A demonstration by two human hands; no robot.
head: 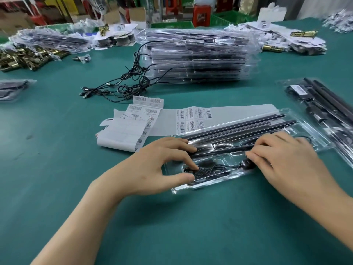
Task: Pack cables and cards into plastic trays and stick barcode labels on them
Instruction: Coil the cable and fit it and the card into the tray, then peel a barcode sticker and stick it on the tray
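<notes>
You are seating the cable in the tray: left hand pinches its coil, right hand presses flat, grip empty; next, probably peel a label.

A teal-green cloth surface carries a heap of shiny brass metal fittings at far left. Green plastic crates and a red carton stand behind.

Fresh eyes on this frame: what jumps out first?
Both hands work at centre on a clear plastic tray: the left hand holds a coiled black cable in its near pocket, and the right hand rests on the tray beside it. Just behind lie barcode label sheets. Further back on the green table are a tall stack of packed trays and a tangle of loose cables.
</notes>
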